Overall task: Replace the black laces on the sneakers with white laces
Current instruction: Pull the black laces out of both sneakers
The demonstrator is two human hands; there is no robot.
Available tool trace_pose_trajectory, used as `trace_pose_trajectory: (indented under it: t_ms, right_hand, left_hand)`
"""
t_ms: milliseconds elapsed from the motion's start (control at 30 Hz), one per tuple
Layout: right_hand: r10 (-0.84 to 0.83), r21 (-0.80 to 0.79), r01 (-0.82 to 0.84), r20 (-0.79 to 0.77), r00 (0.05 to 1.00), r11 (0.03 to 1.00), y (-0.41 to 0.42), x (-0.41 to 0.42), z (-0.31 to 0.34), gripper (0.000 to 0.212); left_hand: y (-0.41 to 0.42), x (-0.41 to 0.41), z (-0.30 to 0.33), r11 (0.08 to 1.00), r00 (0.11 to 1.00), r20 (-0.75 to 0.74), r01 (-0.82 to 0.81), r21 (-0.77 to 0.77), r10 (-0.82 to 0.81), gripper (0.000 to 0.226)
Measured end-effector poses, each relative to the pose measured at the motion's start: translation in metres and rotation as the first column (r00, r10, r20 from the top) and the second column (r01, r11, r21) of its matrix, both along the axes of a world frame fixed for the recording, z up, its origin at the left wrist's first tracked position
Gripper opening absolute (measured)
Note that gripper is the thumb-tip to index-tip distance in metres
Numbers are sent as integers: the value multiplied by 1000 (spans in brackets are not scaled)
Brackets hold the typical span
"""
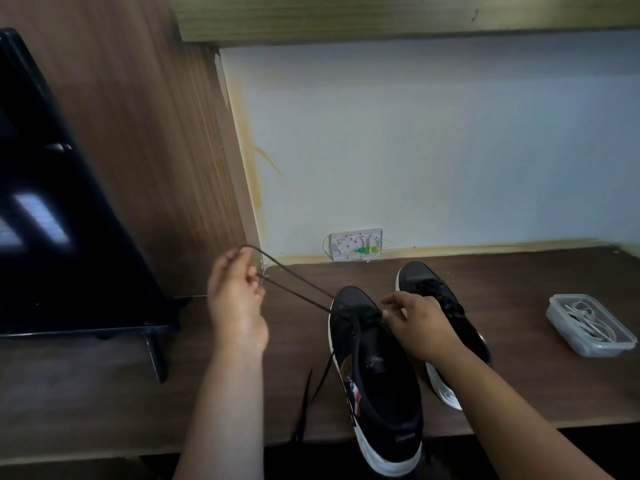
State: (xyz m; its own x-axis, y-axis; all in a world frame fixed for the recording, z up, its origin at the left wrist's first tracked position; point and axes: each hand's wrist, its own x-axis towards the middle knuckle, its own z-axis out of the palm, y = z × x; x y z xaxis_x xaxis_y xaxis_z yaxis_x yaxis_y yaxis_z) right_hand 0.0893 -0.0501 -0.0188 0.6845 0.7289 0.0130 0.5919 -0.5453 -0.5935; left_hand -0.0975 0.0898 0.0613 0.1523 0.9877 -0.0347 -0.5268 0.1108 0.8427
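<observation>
Two black sneakers with white soles stand on a dark wooden desk (536, 341). The near sneaker (377, 382) is at the centre, its heel over the desk's front edge. The far sneaker (433, 289) is to its right, partly hidden by my right arm. My left hand (235, 296) pinches a loop of the black lace (294, 287), pulled up and left from the near sneaker's front eyelets. My right hand (415, 320) pinches the lace at those eyelets. A loose lace end (308, 400) trails down over the desk's edge.
A clear plastic box (588, 323) holding white laces sits at the right of the desk. A black TV screen (62, 220) on legs stands at the left. A white wall socket plate (356, 244) is behind the shoes.
</observation>
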Motion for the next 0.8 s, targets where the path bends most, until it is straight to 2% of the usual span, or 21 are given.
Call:
trace_pose_trajectory:
  t_ms: [33,133,200,267,333,367,400,433,467,500,533,567,600,700,800]
  right_hand:
    - [16,-18,-16,3,1000,1000,1,0,0,29]
    - [92,-233,-70,83,992,970,5,-6,5,37]
    - [139,-292,-110,80,987,950,7,-8,6,38]
    - [172,-290,-147,62,983,946,8,-9,7,31]
    - [186,-265,-158,84,979,951,10,-9,3,21]
    - [173,-200,-154,83,981,968,11,-9,2,16]
    - [150,-92,-144,61,987,985,11,-8,0,15]
    - [130,24,-131,21,991,991,11,-7,0,18]
    - [111,102,-108,-25,993,989,10,-6,1,19]
    - [96,141,-87,-61,993,986,8,-6,2,19]
    - [84,152,-71,-83,993,986,7,-6,3,17]
    - [73,155,-58,-91,993,986,7,-5,3,15]
    - [64,151,-49,-90,994,987,7,-5,2,14]
    - [86,158,-77,-54,995,984,9,-9,2,15]
    - [45,149,-39,-39,998,988,10,-8,1,10]
  left_hand:
    - [5,-9,4,999,999,34,-37,3,37,21]
    - [20,-34,9,981,974,125,-184,-55,190,16]
    - [33,-45,1,959,956,98,-266,-101,276,12]
    - [44,-47,-14,950,948,-107,-307,-52,301,6]
    - [48,-38,-31,982,901,-393,-184,40,185,3]
    - [47,-32,-40,998,842,-537,-35,48,55,5]
    - [43,-24,-48,991,738,-669,133,23,-83,10]
    - [36,-17,-55,959,591,-784,283,-19,-190,17]
    - [28,-10,-61,912,408,-881,405,-63,-242,28]
    - [21,-3,-66,870,217,-949,482,-99,-228,45]
    - [11,5,-67,843,77,-981,526,-111,-177,61]
    - [-2,14,-66,826,12,-993,556,-94,-121,69]
    - [-14,22,-64,810,18,-997,584,-48,-73,72]
    - [-45,43,-65,744,146,-989,658,117,26,56]
    - [-56,50,-69,733,162,-986,666,139,39,29]
